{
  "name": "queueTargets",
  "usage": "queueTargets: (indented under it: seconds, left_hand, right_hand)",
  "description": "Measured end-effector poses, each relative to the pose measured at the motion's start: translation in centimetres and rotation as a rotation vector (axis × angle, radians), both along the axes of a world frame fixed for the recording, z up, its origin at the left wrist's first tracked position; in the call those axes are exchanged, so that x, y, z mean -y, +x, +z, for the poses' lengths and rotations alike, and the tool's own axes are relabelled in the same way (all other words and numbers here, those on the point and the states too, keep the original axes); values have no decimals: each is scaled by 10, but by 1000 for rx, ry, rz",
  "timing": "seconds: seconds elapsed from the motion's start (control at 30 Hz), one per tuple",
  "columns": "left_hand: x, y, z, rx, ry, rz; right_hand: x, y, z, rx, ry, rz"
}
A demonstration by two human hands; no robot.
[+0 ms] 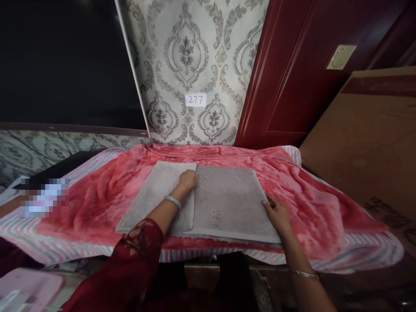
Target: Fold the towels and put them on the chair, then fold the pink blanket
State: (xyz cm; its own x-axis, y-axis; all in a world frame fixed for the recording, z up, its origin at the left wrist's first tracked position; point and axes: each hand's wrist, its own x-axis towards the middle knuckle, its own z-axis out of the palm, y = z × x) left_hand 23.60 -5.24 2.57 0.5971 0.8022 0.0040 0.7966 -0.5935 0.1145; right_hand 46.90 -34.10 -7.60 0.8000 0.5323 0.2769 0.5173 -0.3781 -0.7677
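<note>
A grey towel [227, 195] lies on a table spread with a red plush blanket [97, 195]. Its left part is folded over toward the middle, making a second layer with an edge that runs front to back. My left hand [188, 178] is closed on the far end of that folded edge, fingers curled. At the towel's right edge, my right hand [277, 215] has its thumb on the cloth and its fingers bent around the side, pinching the edge. A small paw-like mark shows near the towel's front.
A striped cloth [373, 251] shows under the blanket. A large cardboard box [364, 143] leans at the right, beside a dark red door [292, 65]. A black screen [65, 65] stands at the back left. A pink stool-like seat [32, 288] is at the lower left.
</note>
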Motion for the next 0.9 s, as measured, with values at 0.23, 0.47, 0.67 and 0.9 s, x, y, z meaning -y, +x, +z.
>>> queueTargets:
  seconds: [0.23, 0.47, 0.67, 0.9]
  left_hand:
    - [-3, -8, -4, 31, 59, -56]
    - [-17, -10, -3, 72, 95, -71]
    - [-13, -14, -30, 52, 97, -145]
    - [-15, -16, -24, 58, 121, -238]
  right_hand:
    - [-2, 0, -1, -36, 29, 6]
    - [0, -2, 3, -45, 39, 3]
    - [-2, -2, 4, -90, 58, 11]
    - [5, 14, 28, -235, -2, 128]
